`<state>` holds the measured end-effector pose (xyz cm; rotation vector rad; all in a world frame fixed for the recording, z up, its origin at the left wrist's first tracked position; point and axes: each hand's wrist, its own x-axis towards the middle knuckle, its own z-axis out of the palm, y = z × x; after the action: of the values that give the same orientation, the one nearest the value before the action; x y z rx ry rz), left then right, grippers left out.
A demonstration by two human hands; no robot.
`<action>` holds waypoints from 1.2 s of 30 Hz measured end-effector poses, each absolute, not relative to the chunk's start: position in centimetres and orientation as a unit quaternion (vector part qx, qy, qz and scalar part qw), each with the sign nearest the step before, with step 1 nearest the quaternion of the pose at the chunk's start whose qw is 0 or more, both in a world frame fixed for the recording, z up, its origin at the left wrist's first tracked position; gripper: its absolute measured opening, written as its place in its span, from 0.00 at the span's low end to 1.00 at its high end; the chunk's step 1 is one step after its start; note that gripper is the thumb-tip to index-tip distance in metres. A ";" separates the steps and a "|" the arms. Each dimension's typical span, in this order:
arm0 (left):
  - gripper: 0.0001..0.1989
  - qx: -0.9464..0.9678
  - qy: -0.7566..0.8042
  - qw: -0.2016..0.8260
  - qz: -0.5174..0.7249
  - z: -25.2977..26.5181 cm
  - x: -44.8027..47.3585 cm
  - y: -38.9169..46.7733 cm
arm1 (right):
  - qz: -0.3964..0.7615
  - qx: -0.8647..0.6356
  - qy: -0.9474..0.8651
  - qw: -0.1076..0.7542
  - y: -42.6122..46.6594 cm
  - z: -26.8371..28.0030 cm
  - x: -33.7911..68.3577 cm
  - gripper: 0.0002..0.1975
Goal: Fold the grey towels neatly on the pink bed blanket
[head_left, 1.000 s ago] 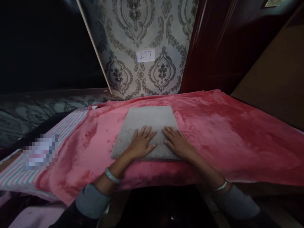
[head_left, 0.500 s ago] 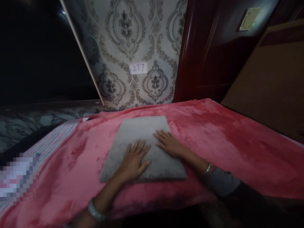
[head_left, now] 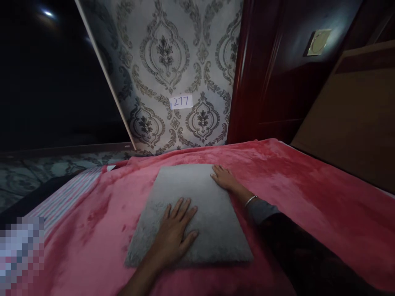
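Note:
A grey, plush rectangular mat [head_left: 212,222] lies flat on a pink fleece blanket [head_left: 92,230]. My left hand [head_left: 175,230] rests palm down on the mat's left-centre part, fingers spread and thumb pointing right. At the mat's far right corner, my right hand [head_left: 224,177] lies flat with its fingers stretched over the edge area. Neither hand grips anything. A silver bangle [head_left: 250,200] circles my right wrist, next to a dark sleeve.
A striped cloth [head_left: 74,191] shows at the blanket's left edge. Behind stands a patterned wall with a paper label [head_left: 181,101] reading 277. A dark screen [head_left: 58,82] is at the left, a large brown panel [head_left: 354,111] at the right.
My right hand has slid away from me and right, to the mat's far right corner. My left hand stays on about the same part of the mat. The view has tilted up slightly.

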<state>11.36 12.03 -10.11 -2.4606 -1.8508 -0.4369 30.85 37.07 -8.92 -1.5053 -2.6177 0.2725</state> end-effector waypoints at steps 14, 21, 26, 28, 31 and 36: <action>0.27 -0.774 -0.603 0.033 -0.189 -10.2 11.6 11.1 | 0.105 -0.297 -0.947 0.055 34.5 -8.6 27.6 0.29; 0.25 -0.761 -0.604 0.038 -0.233 -10.0 11.8 10.8 | 0.094 -0.357 -0.928 0.051 38.1 -8.6 26.7 0.28; 0.24 -0.744 -0.611 0.039 -0.268 -10.0 12.1 10.3 | 0.087 -0.312 -0.944 0.061 36.3 -7.5 25.3 0.29; 0.25 -0.742 -0.613 0.029 -0.269 -10.0 12.2 10.3 | 0.108 -0.218 -0.968 0.056 35.0 -7.4 24.3 0.27; 0.25 -0.743 -0.615 0.011 -0.265 -9.7 12.3 10.3 | 0.141 -0.160 -0.977 0.030 34.3 -7.8 22.6 0.28; 0.24 -0.748 -0.610 -0.015 -0.262 -9.3 12.2 10.3 | 0.097 -0.247 -0.964 0.030 36.9 -8.5 20.5 0.30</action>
<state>12.24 10.34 -9.29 -2.3732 -1.9339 -0.8316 20.51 36.87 -8.45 -0.7610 -2.9716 0.2985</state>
